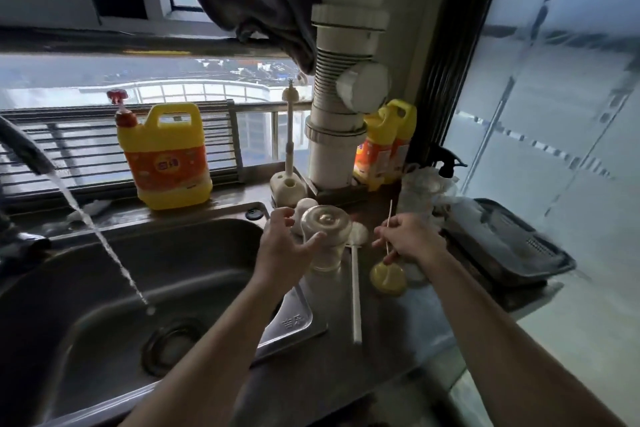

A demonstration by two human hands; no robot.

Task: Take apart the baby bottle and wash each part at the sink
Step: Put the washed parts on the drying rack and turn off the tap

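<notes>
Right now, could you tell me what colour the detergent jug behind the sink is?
The detergent jug is yellow with an orange label, clearest in head view.

One head-worn wide-angle view, pitched forward and down.

The camera looked from above and behind the forearms toward the glass window (86, 80). The left hand (280, 246) and right hand (408, 239) sat mid-frame at arm's reach, with the grey steel sink (194, 253) lower left and the dark wet table (415, 326) lower right.

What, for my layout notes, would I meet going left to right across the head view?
Faucet spout → yellow detergent jug → upturned clear bottle → thin white stick → dark tray.
</notes>
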